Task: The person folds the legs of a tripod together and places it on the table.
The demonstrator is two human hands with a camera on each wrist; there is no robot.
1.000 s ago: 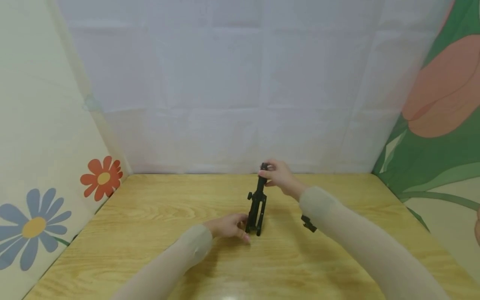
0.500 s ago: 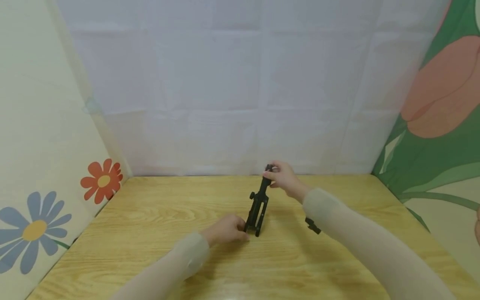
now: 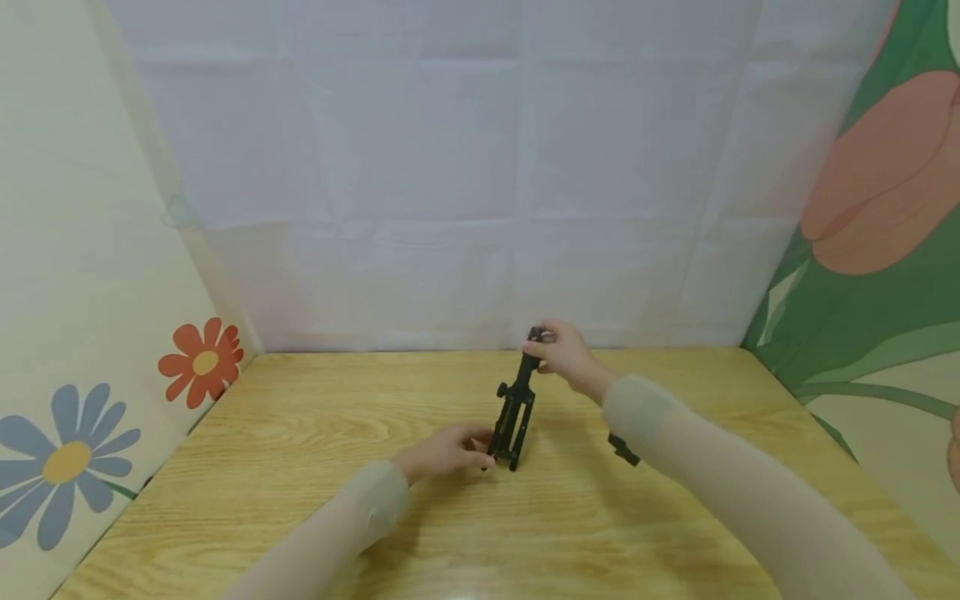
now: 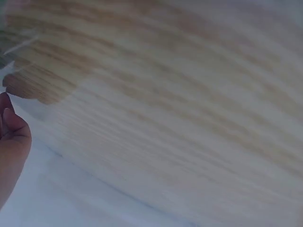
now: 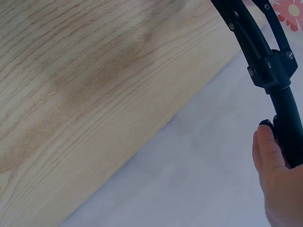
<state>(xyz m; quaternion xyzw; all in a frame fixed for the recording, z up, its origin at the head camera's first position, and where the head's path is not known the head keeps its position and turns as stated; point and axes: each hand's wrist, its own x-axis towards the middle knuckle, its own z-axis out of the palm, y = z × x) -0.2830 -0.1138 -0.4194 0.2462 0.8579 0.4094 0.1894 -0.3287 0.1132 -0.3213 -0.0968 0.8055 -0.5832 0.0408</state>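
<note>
A black mini tripod (image 3: 513,417) stands tilted over the table in the head view, its head up and its legs down. Near its top, my right hand (image 3: 567,357) grips the narrow column. In the right wrist view the same tripod (image 5: 268,68) shows its leg hub and column, with the right hand (image 5: 280,184) around the column's end. Low on the left side, my left hand (image 3: 444,451) pinches the end of one leg between thumb and fingers. Only part of the left hand (image 4: 13,142) appears at the edge of the left wrist view; the tripod is hardly visible there.
The wood-grain table (image 3: 300,417) reaches back to a white cloth backdrop (image 3: 420,208). Flower-printed panels stand at left (image 3: 90,275) and right (image 3: 885,333). A small black part (image 3: 624,451) shows beneath the right sleeve.
The left thumb has come up against the leg end, from lying apart below it. That leg's foot has shifted slightly left. The tripod's top leaned a little right; the right hand kept its grip.
</note>
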